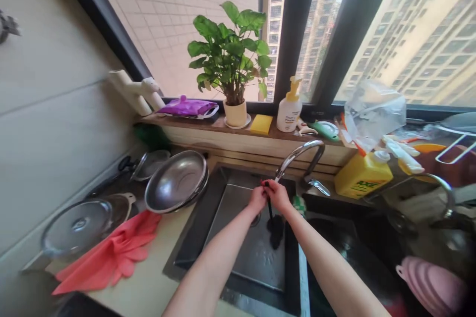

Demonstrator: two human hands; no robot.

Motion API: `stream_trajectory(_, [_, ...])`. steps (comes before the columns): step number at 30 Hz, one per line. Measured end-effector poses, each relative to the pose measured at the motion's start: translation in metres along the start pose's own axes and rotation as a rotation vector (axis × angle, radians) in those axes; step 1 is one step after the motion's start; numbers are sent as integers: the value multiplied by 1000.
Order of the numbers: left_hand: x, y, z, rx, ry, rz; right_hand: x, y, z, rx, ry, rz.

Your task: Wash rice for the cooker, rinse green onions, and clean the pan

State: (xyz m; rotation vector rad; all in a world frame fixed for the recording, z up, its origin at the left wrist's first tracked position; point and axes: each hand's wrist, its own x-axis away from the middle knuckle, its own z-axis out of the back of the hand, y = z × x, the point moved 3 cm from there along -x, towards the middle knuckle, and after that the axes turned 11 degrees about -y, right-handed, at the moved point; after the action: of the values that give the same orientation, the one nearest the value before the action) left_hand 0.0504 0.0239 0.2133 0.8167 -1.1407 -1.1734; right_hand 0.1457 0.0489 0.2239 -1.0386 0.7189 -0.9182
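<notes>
Both hands meet just under the spout of the chrome faucet [297, 153], over the left basin of the dark sink [223, 223]. My left hand [257, 200] and my right hand [278, 195] have their fingers closed together on a small black and red part. From there a black thing with a thin stem and a wider, fuzzy-looking end [275, 232] hangs down into the basin. Its exact kind is not clear. Wet spots show on the basin floor below it. The fingertips are partly hidden by the hands themselves.
Left of the sink are metal pans [176, 181], a glass lid [78, 225] and red rubber gloves [111, 257]. Behind, the ledge bears a potted plant [235, 113], a yellow sponge [261, 124] and a pump bottle [289, 114]. A yellow detergent jug [364, 176] stands right of the faucet.
</notes>
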Motion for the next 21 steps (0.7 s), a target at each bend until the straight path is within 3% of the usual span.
stream_trajectory(6, [-7, 19, -13, -249, -44, -63, 2, 15, 20, -79, 214, -128])
stream_trajectory(12, [-6, 36, -13, -405, -41, -116, 15, 8, 25, -1, 225, -66])
stream_trajectory(15, [-5, 42, -12, -458, -51, -130, 28, 6, 51, 187, 228, -118])
stream_trajectory(18, [-8, 47, -10, -492, -34, -125, 42, 8, 89, 574, 281, -115])
stream_trajectory(21, [-10, 53, -8, -498, -29, -126, 57, 22, 118, 916, 264, -234])
